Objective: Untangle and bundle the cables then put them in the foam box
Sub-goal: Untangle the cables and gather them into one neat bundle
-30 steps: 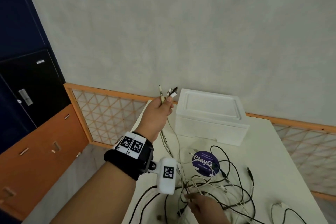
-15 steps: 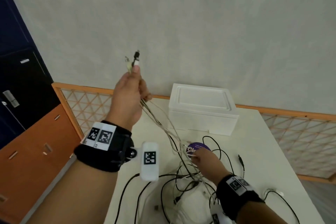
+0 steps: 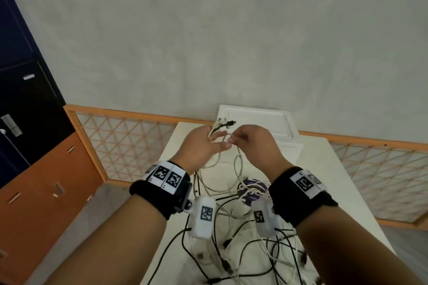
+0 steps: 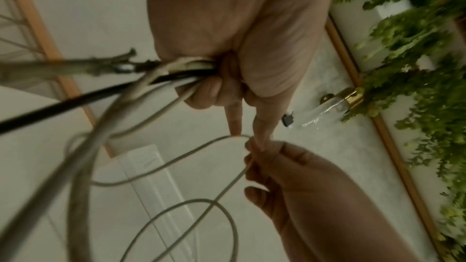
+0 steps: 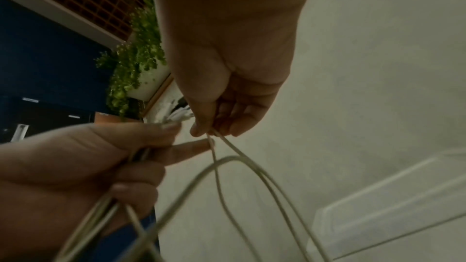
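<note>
right hand (image 3: pixel 251 143) now up beside left hand (image 3: pixel 199 144), above cable-strewn white table (image 3: pixel 324 180)

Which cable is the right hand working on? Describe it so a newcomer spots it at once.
Start at the white foam box at the table's far edge; both hands hover just before it. The right hand pinches a thin off-white cable that loops down toward the pile. Unlike the bunch in the left hand, it is a single strand, and pale.
</note>
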Demonstrator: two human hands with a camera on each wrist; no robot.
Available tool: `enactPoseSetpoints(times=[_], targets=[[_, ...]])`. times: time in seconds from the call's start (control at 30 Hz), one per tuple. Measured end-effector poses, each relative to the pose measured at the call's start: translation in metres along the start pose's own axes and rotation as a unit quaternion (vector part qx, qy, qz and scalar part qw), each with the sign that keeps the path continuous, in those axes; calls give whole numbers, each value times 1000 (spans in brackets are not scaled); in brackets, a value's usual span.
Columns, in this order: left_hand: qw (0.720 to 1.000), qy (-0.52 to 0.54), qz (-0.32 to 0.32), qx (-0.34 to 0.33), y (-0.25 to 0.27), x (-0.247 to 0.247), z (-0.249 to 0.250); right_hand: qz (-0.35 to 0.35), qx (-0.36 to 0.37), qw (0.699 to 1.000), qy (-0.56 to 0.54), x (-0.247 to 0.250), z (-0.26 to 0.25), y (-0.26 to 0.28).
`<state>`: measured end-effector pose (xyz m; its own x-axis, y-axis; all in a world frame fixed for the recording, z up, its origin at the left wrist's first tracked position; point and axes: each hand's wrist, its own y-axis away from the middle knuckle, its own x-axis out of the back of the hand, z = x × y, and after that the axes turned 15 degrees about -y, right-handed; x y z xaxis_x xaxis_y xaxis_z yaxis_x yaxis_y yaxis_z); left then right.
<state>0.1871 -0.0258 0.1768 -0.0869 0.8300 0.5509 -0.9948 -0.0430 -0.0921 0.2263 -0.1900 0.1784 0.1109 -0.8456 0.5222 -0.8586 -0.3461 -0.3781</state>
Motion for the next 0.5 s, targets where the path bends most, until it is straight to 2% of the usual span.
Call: enactPoseSetpoints(times=[0.1, 0.2, 0.3, 0.4, 0.5], targets=[[994, -105, 9, -21, -4, -8, 6, 17, 20, 999, -20, -3, -2, 5], [996, -91, -3, -20, -9, -3, 12, 14, 25, 1000, -10, -7, 10, 15], [1000, 0, 13, -1, -15, 9, 24, -47, -40, 997, 53, -18, 40, 24], [993, 107, 57, 8, -22, 28, 41, -154, -153, 966, 139, -32, 72, 39], [989, 120, 84, -6, -23, 42, 45, -172, -204, 955, 132, -33, 85, 49]])
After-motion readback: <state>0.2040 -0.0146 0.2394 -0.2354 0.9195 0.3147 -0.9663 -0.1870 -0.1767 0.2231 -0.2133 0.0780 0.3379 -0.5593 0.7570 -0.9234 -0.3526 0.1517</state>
